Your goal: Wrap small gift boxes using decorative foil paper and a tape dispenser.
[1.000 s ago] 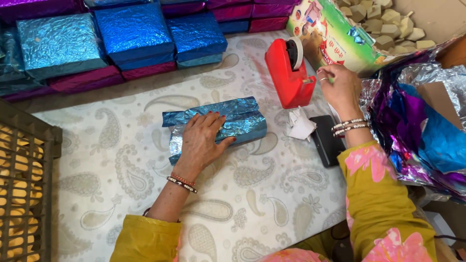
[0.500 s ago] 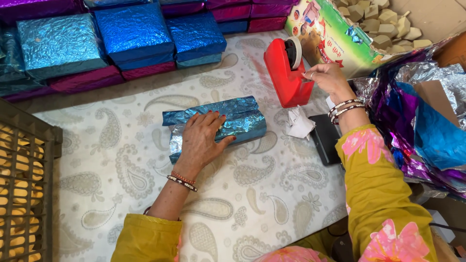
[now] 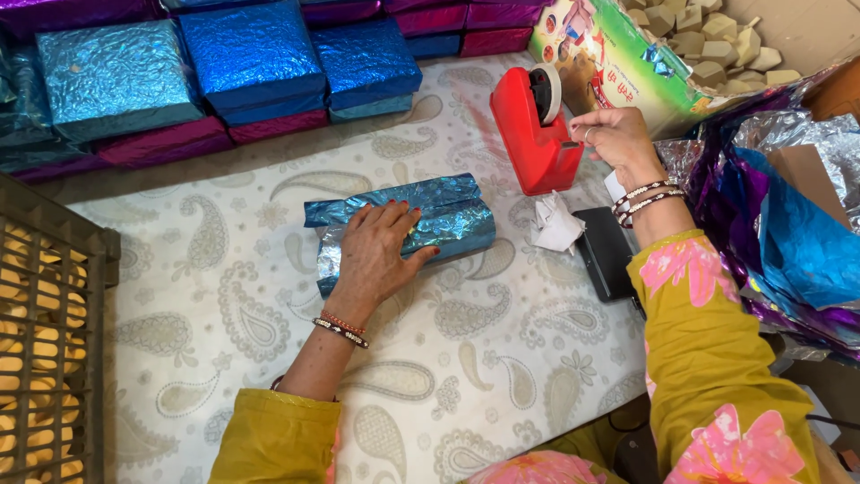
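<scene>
Lying mid-cloth with open room toward the near edge, the blue foil parcel (image 3: 421,220) is pinned under the flattened left hand (image 3: 381,255); tape at the red dispenser (image 3: 533,130) is pinched by the right hand (image 3: 618,139).

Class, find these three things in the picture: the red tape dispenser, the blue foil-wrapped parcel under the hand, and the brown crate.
red tape dispenser (image 3: 528,143): head view, on its red body.
blue foil-wrapped parcel (image 3: 452,215): head view, on its crinkled top right of the hand.
brown crate (image 3: 54,314): head view, on its slatted top.
</scene>
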